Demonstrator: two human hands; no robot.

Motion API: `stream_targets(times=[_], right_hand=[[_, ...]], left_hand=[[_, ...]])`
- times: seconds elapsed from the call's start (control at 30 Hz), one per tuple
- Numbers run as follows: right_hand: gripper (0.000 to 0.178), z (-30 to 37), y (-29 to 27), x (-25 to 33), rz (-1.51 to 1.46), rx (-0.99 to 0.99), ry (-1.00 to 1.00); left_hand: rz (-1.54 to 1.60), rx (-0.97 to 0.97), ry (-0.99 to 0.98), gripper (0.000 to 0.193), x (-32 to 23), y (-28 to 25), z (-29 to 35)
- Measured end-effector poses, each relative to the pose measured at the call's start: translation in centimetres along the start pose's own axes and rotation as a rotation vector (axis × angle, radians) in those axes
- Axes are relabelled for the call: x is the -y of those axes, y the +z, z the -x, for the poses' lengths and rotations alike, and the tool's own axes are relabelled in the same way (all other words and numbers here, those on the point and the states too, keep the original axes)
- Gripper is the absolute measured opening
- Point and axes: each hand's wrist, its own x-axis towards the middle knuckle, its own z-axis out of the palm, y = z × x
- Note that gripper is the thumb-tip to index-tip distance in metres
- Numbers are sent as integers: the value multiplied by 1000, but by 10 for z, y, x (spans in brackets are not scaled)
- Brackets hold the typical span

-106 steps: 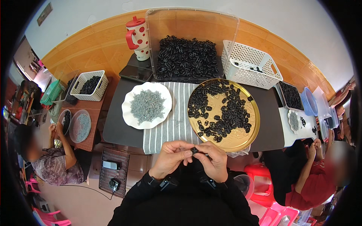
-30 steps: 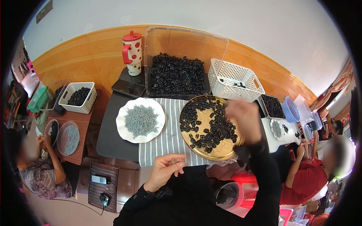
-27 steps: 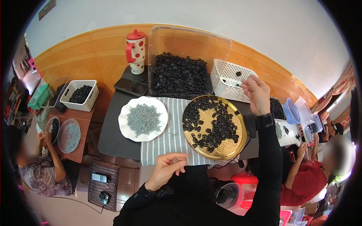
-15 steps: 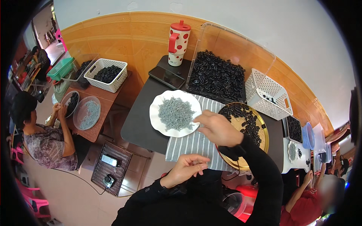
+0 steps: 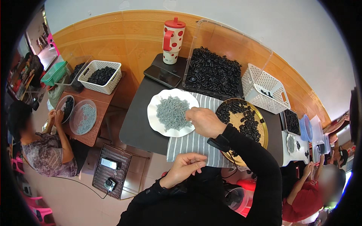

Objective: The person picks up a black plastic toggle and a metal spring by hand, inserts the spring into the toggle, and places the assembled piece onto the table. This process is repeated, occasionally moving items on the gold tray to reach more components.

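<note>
The right hand (image 5: 199, 117), pinched narrow, is over the right edge of the round white wavy plate (image 5: 152, 113), at its small grey screw-like bits (image 5: 170, 112). The left hand (image 5: 184, 169) half-curls near the grey-striped cloth (image 5: 180, 147). I can't tell if either holds anything. The flat black table (image 5: 136, 130) has room left of the plate.

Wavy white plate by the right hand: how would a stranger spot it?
Find the dark table with the striped grey cloth. Overlapping the cloth's left edge, by the right hand, is the wavy white plate. Small grey pieces set it apart from the round gold tray of black pieces.
</note>
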Motion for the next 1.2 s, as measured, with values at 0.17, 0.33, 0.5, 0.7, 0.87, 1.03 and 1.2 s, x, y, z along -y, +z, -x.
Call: stream_targets(times=[0.17,0.33,0.5,0.7,0.87,1.03,1.2], right_hand=[[14,30,-22,0,-246,22,206],[13,82,-27,10,-313,88,250],[12,138,-59,-1,-317,-48,454],[9,219,-55,-19,-504,-117,594],[5,229,-38,-13,-284,-203,527],[5,227,-40,-19,-154,-334,400],[9,208,-37,-14,73,-152,387]], left_hand=[[-4,-4,16,22,1,-2,2],[36,1,4,21,1,4,0],[9,-21,21,21,2,10,2],[-24,10,-12,20,6,31,-10],[-84,40,-39,20,11,48,-17],[-138,37,-53,20,14,56,-19],[-163,32,-59,20,14,62,-19]])
